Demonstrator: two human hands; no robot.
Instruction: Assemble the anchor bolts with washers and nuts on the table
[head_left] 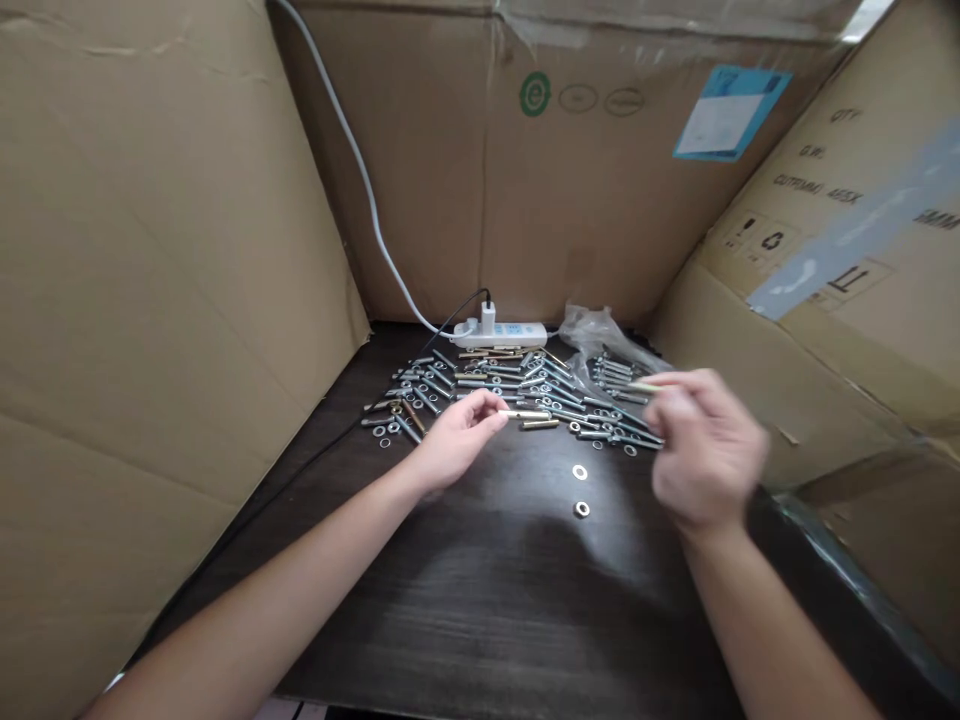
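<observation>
My left hand point(469, 430) pinches one end of a brass-coloured metal sleeve point(526, 414) between thumb and fingertips, its free end pointing right. My right hand point(705, 440), slightly blurred, is closed around a thin yellowish rod point(645, 387) whose tip sticks out to the left. The rod's other end is hidden in the fingers, so its exact kind is unclear. Between the hands, nearer to me, a flat washer point(580, 472) and a hex nut point(582, 510) lie separately on the dark table. Just below the held sleeve lies another brass-coloured sleeve point(541, 425).
Several bolts, sleeves, nuts and washers point(491, 384) spread across the back of the table. Behind them sits a white power strip point(525, 334) with a plugged-in adapter and a black cable point(322, 455). A clear plastic bag point(592, 330) lies beside it. Cardboard walls point(570, 210) enclose three sides.
</observation>
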